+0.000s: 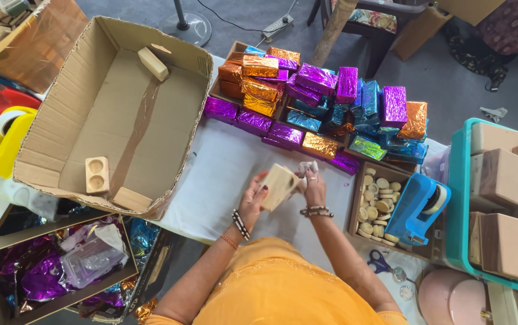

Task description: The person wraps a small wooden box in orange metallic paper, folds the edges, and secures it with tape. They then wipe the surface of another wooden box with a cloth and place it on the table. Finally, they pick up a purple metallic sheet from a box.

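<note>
I hold a bare wooden block (279, 185) over the middle of the white-covered table (210, 180), just in front of my chest. My left hand (253, 201) cups it from below, fingers curled closed around its lower edge. My right hand (313, 183) pinches a small pale scrap against the block's upper corner, fingertips shut together. By my judgement much is done: a heap of foil-wrapped blocks (319, 108) in purple, orange and blue fills the far edge. Plenty is left: three plain wooden pieces lie in the cardboard box (60, 138) at the left edge, and more wait in the teal crate (457, 198) on the right.
</note>
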